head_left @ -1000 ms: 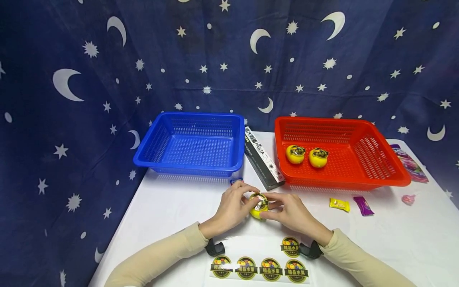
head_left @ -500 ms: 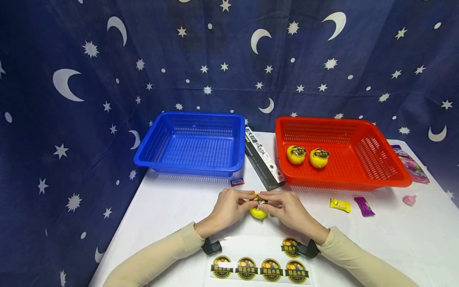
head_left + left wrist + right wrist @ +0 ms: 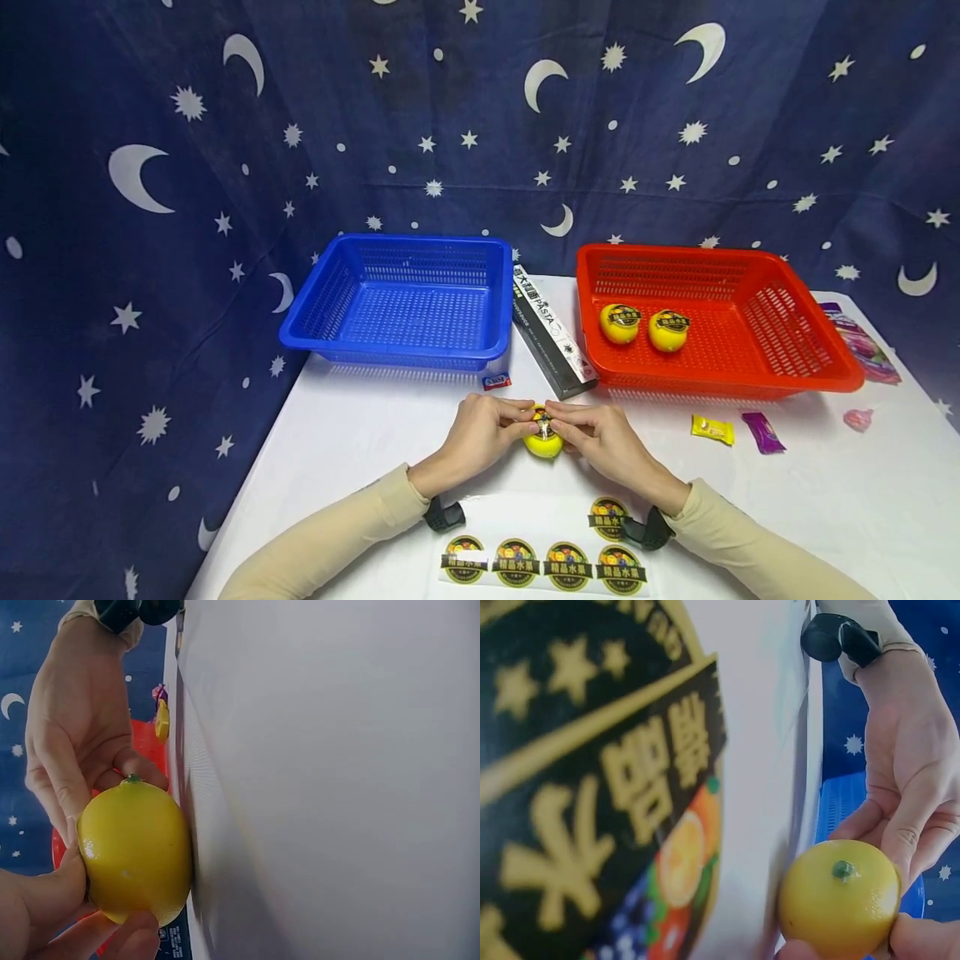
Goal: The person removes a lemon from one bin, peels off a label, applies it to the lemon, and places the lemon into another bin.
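At the middle of the table in the head view, both hands hold a yellow lemon (image 3: 543, 447) between them. A round black-and-gold fruit sticker (image 3: 542, 422) lies on its upper side. My left hand (image 3: 480, 437) grips it from the left, thumb and fingers at the sticker's edge. From the right, my right hand (image 3: 609, 439) grips it too, its thumb pressing near the sticker. Both wrist views show the lemon's smooth side and green stem tip, with the sticker hidden there. In front lies a white sheet (image 3: 517, 517) with several matching stickers.
A blue basket (image 3: 397, 358) stands back left. The red basket (image 3: 720, 379) at back right holds two stickered lemons (image 3: 621, 329). Between them lies a pasta box (image 3: 551, 350). Wrapped sweets lie around: a blue-red one (image 3: 496, 382), a yellow one (image 3: 712, 430), a purple one (image 3: 763, 433).
The left hand has drawn back slightly from over the lemon, uncovering the blue-red sweet. Both thumbs have shifted across the sticker, and the right thumb now sits higher on it.
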`<action>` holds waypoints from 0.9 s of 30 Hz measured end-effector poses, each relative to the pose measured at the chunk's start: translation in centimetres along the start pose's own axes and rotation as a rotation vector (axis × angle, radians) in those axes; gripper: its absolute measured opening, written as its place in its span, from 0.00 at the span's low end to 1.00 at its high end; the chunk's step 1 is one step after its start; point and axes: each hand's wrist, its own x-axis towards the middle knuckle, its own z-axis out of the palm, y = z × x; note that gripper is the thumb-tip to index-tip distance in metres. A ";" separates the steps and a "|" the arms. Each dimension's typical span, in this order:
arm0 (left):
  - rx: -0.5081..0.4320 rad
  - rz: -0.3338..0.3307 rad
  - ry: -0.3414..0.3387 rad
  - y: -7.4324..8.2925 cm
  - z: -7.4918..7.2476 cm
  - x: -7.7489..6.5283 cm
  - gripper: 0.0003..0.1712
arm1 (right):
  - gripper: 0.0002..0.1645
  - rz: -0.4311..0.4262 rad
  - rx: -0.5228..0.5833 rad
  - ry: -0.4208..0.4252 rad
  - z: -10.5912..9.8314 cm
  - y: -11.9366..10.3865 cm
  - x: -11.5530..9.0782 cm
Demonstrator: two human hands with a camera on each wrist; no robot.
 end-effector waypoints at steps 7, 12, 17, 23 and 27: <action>0.029 0.032 0.010 0.2 0.0 0.0 0.12 | 0.31 0.038 0.011 -0.042 -0.2 -0.1 0.0; 0.029 0.066 -0.023 0.6 -0.2 -0.1 0.13 | 0.43 -0.015 -0.168 -0.029 0.3 -0.3 0.4; 0.036 0.076 -0.007 1.2 -0.7 0.0 0.20 | 0.40 -0.036 -0.224 -0.042 -1.1 -1.1 0.3; 0.130 0.162 0.089 2.7 -0.6 1.7 0.23 | 0.39 0.025 -0.211 -0.053 -9.2 -3.8 -0.3; 0.251 0.231 0.130 3.6 0.1 3.8 0.25 | 0.40 0.132 -0.287 -0.013 -16.9 -4.1 0.9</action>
